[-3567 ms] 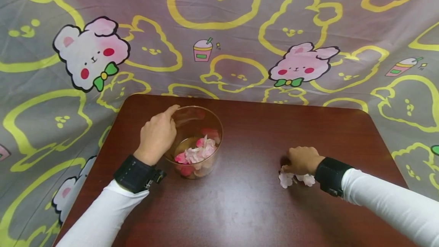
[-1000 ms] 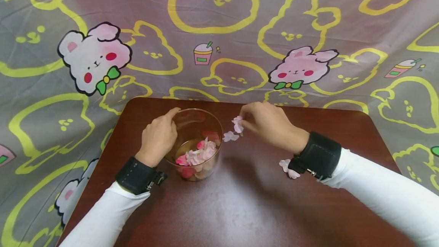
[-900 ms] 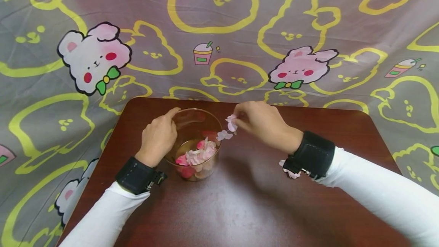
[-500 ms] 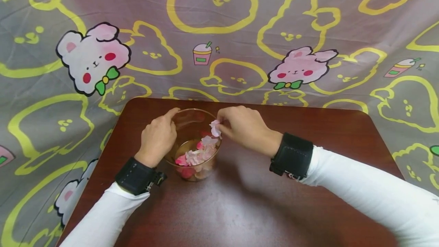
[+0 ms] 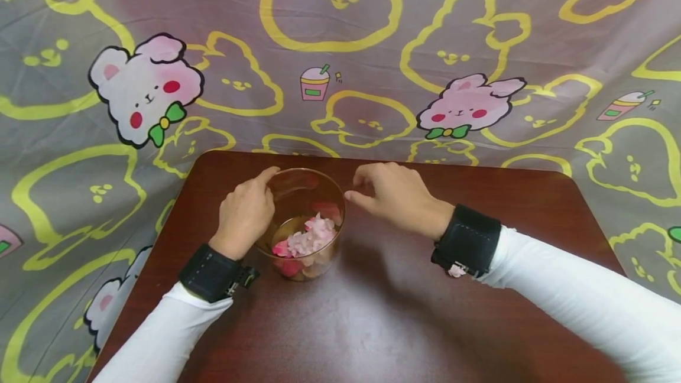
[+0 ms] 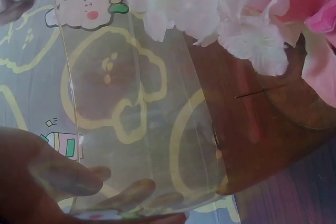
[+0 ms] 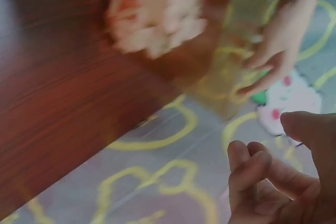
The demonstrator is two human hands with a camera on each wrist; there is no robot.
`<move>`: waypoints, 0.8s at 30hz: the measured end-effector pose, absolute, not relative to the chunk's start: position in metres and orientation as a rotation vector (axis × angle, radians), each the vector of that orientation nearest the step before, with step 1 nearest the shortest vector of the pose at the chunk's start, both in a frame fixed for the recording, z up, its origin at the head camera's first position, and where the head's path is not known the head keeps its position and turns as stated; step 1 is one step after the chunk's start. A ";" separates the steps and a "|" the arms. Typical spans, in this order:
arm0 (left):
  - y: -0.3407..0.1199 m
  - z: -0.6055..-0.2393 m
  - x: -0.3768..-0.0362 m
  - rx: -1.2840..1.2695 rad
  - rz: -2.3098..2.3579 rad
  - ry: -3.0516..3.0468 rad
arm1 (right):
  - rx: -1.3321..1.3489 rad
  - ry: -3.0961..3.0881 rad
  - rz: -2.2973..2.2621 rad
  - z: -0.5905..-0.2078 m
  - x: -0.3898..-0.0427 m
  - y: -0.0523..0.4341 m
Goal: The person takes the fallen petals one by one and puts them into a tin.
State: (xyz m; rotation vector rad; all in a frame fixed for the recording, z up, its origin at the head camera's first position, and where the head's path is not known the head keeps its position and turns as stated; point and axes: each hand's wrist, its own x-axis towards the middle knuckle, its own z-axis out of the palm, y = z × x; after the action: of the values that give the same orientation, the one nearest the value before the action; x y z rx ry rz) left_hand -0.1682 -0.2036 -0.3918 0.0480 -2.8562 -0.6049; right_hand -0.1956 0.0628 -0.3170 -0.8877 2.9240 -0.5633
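Note:
A transparent round bowl (image 5: 295,189) stands on the table, left of the middle. My left hand (image 5: 245,214) grips its left side, one finger along the rim; in the left wrist view those fingers (image 6: 126,195) show at the clear wall. Pale pink and deep pink artificial flowers (image 5: 314,236) lie heaped in the bowl. Just right of the rim hovers my right hand (image 5: 396,197), thumb and fingers parted and holding nothing. In the right wrist view its thumb (image 7: 302,124) stands apart from the loosely bent fingers.
A small pale pink blossom (image 5: 456,270) lies on the brown table (image 5: 372,324), partly hidden under the right wristband (image 5: 468,241). Behind the table hangs a grey cloth (image 5: 367,64) printed with rabbits and yellow outlines.
My right hand carried pale pink blossoms left from the right of the table to the bowl, released them inside and drew back slightly right. My left hand has stayed on the bowl.

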 end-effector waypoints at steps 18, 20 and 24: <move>-0.203 -0.393 -0.169 0.031 -0.597 -2.847 | -0.459 2.772 -0.109 -0.380 -0.243 0.180; -0.203 -0.392 -0.169 0.028 -0.596 -2.847 | -0.450 2.743 -0.049 -0.387 -0.241 0.187; -0.203 -0.392 -0.169 0.022 -0.590 -2.848 | -0.435 2.643 0.049 -0.401 -0.232 0.195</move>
State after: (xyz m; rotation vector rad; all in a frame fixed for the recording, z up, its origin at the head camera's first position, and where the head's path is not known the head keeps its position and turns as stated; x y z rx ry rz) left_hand -0.1688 -0.2030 -0.3918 0.0220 -2.8477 -0.5901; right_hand -0.2319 0.1951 -0.4007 -0.4350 2.6429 0.0486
